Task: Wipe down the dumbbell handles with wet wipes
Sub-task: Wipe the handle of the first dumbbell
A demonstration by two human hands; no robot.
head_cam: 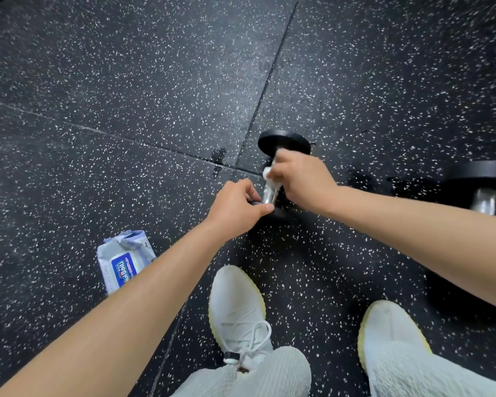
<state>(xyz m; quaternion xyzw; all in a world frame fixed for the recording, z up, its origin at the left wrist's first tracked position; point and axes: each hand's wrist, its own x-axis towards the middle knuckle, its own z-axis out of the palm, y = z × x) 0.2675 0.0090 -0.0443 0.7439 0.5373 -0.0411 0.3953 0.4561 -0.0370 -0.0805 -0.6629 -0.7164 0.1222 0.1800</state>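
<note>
On the speckled black rubber floor point(126, 81), the right hand point(301, 179) clamps a white wet wipe point(267, 173) around a black dumbbell's chrome handle point(269, 194); left hand point(235, 207) fingers point(265, 208) pinch its near end.

The floor point(126, 81) is black rubber tiling flecked with white, its seams crossing near the middle. A dumbbell point(281, 140) rests on it at centre. A second dumbbell point(481, 181) lies at three o'clock, a pack of wipes point(123, 260) at eight, and two white shoes point(238, 305) at six.
</note>
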